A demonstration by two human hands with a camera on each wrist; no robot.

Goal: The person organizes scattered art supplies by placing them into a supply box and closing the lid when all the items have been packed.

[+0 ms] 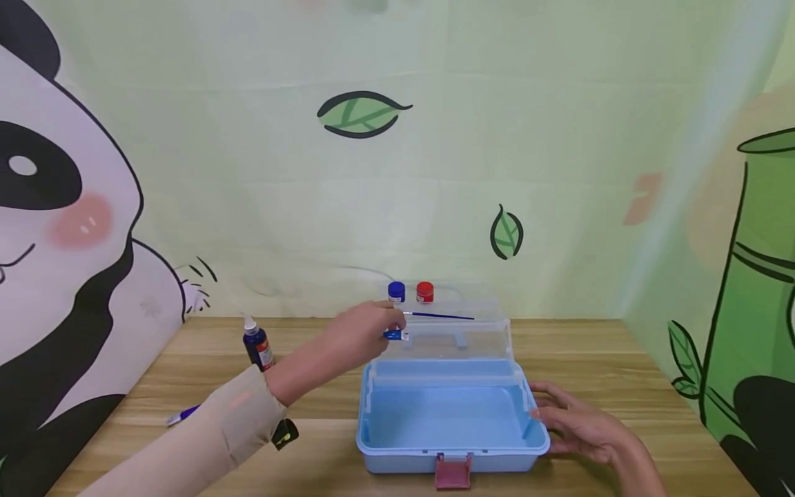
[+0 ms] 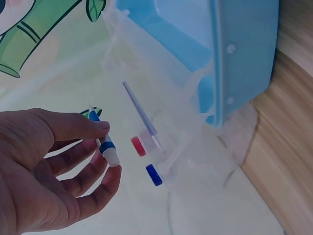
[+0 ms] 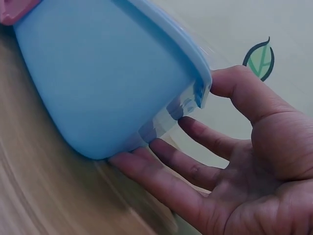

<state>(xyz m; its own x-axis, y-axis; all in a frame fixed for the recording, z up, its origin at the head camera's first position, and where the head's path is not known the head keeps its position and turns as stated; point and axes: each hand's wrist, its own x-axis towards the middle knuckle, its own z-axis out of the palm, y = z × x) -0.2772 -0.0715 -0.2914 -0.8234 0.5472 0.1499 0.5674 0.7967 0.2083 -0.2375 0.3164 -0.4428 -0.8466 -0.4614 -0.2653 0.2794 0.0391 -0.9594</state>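
Note:
My left hand (image 1: 366,330) pinches a small blue-and-white paint tube (image 2: 106,146) between thumb and fingertips, above the raised clear lid (image 1: 435,345) of a light blue box (image 1: 453,414). The box stands with its lid swung back and its tray bare inside. Its right side is held by my right hand (image 1: 580,424), thumb at the rim and fingers against the outer wall (image 3: 161,122). Beyond the left hand are a paintbrush (image 1: 441,316), a blue-capped jar (image 1: 396,293) and a red-capped jar (image 1: 425,293); whether they lie in the lid or behind it, I cannot tell.
A dark blue bottle with a white nozzle (image 1: 257,347) stands on the wooden table (image 1: 310,455), left of the box. A blue item with a pale end (image 1: 183,415) lies partly behind the left sleeve. The box's pink latch (image 1: 453,473) hangs down at the front.

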